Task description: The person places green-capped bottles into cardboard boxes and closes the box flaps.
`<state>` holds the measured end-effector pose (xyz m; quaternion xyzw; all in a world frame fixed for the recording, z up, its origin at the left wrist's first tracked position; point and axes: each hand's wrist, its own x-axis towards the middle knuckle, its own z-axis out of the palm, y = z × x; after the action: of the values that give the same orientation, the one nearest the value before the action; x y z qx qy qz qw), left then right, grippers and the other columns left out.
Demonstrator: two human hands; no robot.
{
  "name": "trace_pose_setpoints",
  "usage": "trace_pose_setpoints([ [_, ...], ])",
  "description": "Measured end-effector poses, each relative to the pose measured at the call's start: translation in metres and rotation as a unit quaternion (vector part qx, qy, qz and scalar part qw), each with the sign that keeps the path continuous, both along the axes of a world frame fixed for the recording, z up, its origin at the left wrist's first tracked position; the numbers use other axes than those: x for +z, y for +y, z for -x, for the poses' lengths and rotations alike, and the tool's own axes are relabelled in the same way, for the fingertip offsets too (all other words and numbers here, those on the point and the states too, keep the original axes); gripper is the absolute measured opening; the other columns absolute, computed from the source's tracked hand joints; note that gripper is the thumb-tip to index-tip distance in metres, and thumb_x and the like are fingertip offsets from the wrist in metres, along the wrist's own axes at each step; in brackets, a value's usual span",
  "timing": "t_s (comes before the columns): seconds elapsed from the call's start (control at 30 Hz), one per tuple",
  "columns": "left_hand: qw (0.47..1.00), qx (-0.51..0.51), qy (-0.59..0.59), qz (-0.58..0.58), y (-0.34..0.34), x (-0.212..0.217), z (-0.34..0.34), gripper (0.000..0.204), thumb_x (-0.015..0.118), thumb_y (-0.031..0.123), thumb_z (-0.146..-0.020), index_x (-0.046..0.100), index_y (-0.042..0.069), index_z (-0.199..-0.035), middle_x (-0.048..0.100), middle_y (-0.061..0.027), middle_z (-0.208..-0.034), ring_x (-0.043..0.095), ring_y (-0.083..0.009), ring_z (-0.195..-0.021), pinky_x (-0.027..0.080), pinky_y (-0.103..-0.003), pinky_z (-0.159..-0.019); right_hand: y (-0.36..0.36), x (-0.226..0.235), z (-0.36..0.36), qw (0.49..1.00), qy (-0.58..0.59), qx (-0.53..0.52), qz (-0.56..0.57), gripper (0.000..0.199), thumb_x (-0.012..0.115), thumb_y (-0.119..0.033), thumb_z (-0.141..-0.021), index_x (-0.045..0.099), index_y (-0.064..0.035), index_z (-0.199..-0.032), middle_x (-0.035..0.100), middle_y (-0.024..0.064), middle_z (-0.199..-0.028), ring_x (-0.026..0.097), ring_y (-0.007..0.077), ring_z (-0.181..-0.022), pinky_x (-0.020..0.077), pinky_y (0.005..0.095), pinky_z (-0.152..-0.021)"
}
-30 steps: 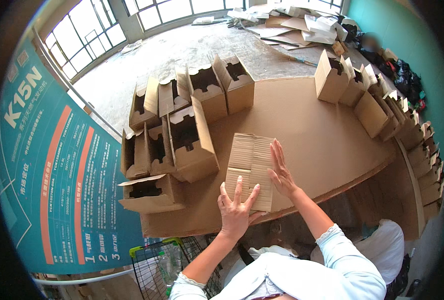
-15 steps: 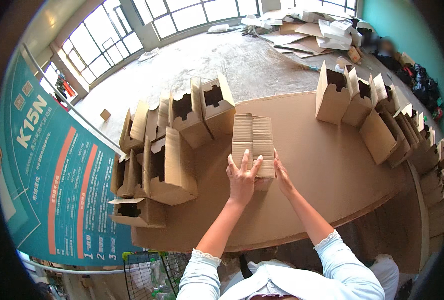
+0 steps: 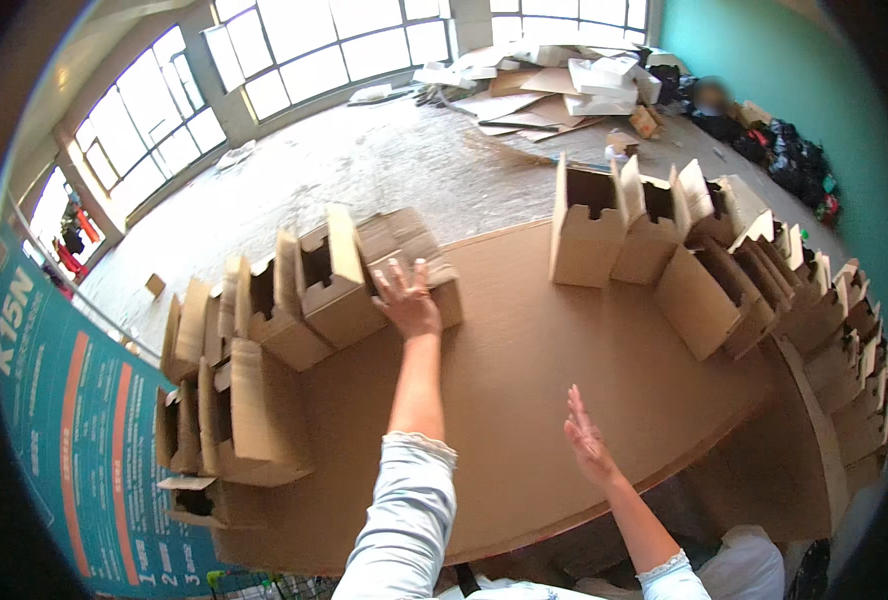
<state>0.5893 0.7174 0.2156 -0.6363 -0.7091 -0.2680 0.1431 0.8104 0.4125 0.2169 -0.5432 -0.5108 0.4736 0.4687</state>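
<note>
1. Concrete floor [image 3: 364, 150], pale and worn, runs back to gridded windows [image 3: 309, 62], with a teal wall [image 3: 794, 130] at the right.
2. Brown tabletop [image 3: 504, 420], its near edge curved in this view, spreads between a left group [image 3: 274, 430] and a right group [image 3: 586, 250] of open-topped cartons.
3. Ridged brown carton [image 3: 426, 255], top closed, stands at the right end of the left group's far row.
4. Neighbouring carton [image 3: 349, 310] sits just beside it, one flap upright.
5. Left hand [image 3: 406, 300] lies over the closed carton's near part, hiding some; its grip is spread.
6. Right hand [image 3: 589, 440] hangs over the tabletop, apart from the cartons, its grip flat, fingers straight and side by side.
</note>
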Motion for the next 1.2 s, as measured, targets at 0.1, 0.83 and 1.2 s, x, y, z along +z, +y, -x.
trace_pose_setpoints([
  [0.1,1.000,-0.010,-0.006,-0.004,0.035,-0.005,0.018,0.035,0.047,0.026,-0.098,0.056,0.036,-0.130,0.037,-0.0085,-0.152,0.030,-0.0391,-0.140,0.030,-0.063,-0.108,-0.016,0.015,-0.045,0.994,-0.091,-0.062,-0.018,0.085,0.049,-0.054,-0.095,0.008,-0.0087,-0.155,0.012,0.0180,-0.160,0.015,0.0323,-0.147,0.0150,0.0460,-0.119],
  [0.83,0.947,-0.111,-0.165,0.253,-0.409,0.046,0.199,0.051,0.064,0.016,-0.090,0.049,0.004,-0.137,0.055,-0.0207,-0.133,0.053,-0.0367,-0.121,0.043,-0.043,-0.103,0.303,0.057,-0.119,0.756,-0.655,-0.017,0.015,0.052,0.081,-0.041,-0.062,0.069,-0.0073,-0.100,0.068,0.0176,-0.107,0.064,0.0337,-0.101,0.0511,0.0431,-0.090],
  [1.2,0.943,-0.149,-0.229,0.189,-0.424,0.066,0.224,0.060,0.070,0.006,-0.081,0.047,0.001,-0.136,0.055,-0.0220,-0.130,0.056,-0.0367,-0.118,0.046,-0.042,-0.099,0.057,0.034,0.036,0.796,-0.479,0.362,-0.072,0.018,0.065,-0.013,-0.076,0.069,-0.0023,-0.090,0.064,0.0182,-0.102,0.060,0.0328,-0.100,0.0483,0.0420,-0.088],
])
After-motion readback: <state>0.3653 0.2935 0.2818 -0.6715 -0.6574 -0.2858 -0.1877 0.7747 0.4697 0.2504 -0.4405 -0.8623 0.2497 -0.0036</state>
